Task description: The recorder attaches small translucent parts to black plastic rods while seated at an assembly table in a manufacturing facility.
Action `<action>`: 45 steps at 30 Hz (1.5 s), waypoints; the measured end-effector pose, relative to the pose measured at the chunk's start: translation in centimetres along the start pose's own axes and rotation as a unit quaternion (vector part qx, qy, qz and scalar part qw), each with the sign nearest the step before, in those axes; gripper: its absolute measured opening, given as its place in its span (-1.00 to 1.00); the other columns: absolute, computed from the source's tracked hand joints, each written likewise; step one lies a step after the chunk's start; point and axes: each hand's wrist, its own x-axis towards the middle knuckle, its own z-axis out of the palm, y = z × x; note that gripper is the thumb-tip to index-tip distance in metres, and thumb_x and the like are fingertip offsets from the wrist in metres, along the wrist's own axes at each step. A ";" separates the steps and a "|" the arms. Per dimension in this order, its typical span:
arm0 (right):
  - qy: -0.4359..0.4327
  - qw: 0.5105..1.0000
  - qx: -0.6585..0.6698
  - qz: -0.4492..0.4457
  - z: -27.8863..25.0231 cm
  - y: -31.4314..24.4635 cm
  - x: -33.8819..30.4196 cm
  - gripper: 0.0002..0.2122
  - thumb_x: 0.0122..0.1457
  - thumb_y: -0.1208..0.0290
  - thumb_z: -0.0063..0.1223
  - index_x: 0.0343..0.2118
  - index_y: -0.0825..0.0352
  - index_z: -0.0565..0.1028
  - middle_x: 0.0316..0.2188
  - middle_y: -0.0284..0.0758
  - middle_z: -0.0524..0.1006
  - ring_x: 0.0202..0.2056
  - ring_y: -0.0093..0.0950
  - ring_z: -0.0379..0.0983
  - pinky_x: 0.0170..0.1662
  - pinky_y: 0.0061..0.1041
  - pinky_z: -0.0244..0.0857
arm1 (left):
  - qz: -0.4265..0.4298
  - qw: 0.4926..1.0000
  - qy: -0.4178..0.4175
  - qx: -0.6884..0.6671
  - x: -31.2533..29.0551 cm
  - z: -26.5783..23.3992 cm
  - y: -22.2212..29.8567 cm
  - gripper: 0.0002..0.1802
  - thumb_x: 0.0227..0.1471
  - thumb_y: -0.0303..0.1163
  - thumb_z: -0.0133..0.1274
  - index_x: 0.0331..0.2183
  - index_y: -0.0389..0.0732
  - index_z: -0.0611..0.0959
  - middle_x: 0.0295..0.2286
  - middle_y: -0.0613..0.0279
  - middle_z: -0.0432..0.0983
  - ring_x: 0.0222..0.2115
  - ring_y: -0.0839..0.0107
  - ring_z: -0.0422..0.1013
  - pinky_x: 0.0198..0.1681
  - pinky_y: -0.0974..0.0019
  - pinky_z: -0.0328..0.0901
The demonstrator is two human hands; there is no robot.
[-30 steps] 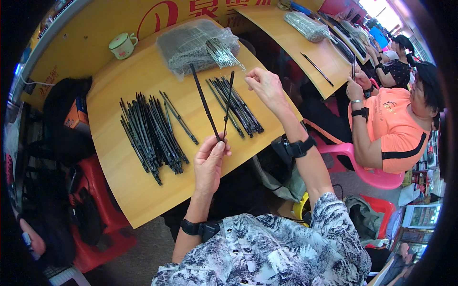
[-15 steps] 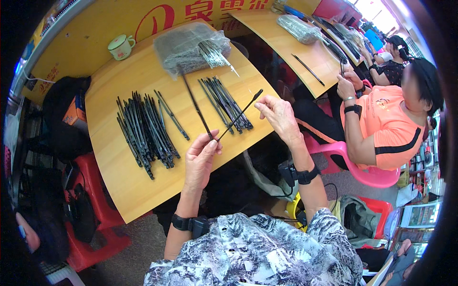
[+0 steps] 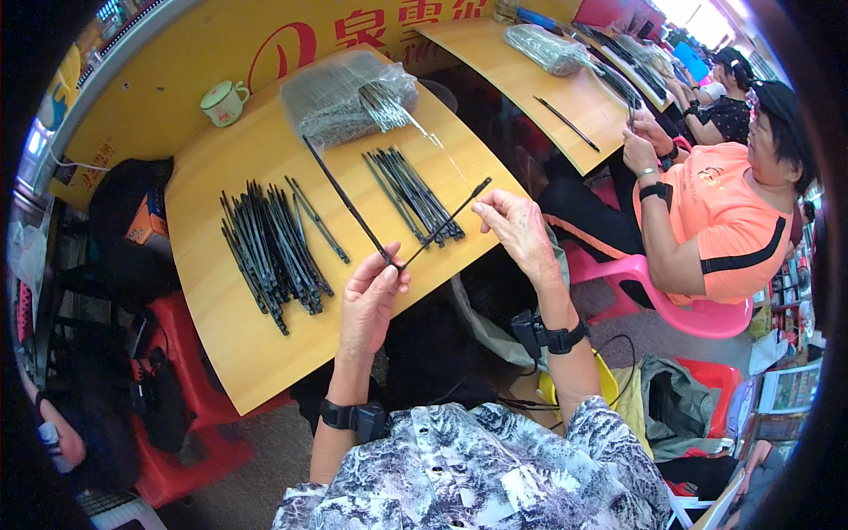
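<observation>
My left hand (image 3: 369, 300) pinches a slim black rod (image 3: 343, 194) near its lower end, above the table's front edge. From the same grip a second thin dark length (image 3: 450, 221) slants up right to a thicker black tip, forming a V. Its tip lies beside the closed fingertips of my right hand (image 3: 523, 237); what they pinch is too fine to make out. A faint pale line runs from the plastic bag toward that hand. On the table lie a large bunch of black rods (image 3: 265, 243) at left and a smaller bunch (image 3: 424, 199) in the middle.
A clear plastic bag (image 3: 322, 97) with silvery strips (image 3: 386, 108) sits at the back of the wooden table (image 3: 221, 353). A lidded mug (image 3: 224, 103) stands back left. At right, a co-worker in an orange shirt (image 3: 720, 212) sits at another table (image 3: 495, 57). Red stools (image 3: 190, 459) stand left.
The view has shifted slightly. Both hands keep nearly the same pose, with the rod still in my left hand and my right fingers still closed near the tip.
</observation>
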 end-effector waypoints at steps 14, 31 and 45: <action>0.078 0.977 0.191 0.051 0.2 -0.1 -2.6 -0.85 0.13 0.34 -0.05 -0.40 0.33 0.42 -0.53 -0.44 0.47 -0.58 -0.76 0.29 -0.59 -0.80 0.17 | -0.045 0.999 -0.006 0.005 -1.2 0.7 0.5 -0.60 0.01 -0.53 -0.08 -0.05 -0.36 0.38 -0.32 0.26 0.40 -0.37 0.53 0.33 -0.31 0.54 0.25; -0.076 0.880 0.460 0.088 3.1 -4.7 -5.6 -0.87 0.12 0.43 -0.03 -0.34 0.39 0.39 -0.42 -0.27 0.51 -0.40 -0.55 0.49 -0.42 -0.69 0.34 | -0.061 0.996 -0.063 0.002 -2.6 2.3 0.9 -0.51 0.02 -0.49 -0.04 0.02 -0.31 0.30 -0.35 0.27 0.42 -0.39 0.58 0.35 -0.29 0.52 0.28; -0.108 0.851 0.498 0.130 3.9 -4.3 -5.8 -0.87 0.13 0.42 -0.05 -0.34 0.38 0.38 -0.45 -0.29 0.51 -0.43 -0.57 0.49 -0.41 -0.74 0.35 | -0.049 0.996 -0.071 0.019 -3.1 2.4 1.0 -0.51 0.02 -0.50 -0.05 0.03 -0.29 0.30 -0.38 0.31 0.40 -0.41 0.59 0.35 -0.29 0.52 0.28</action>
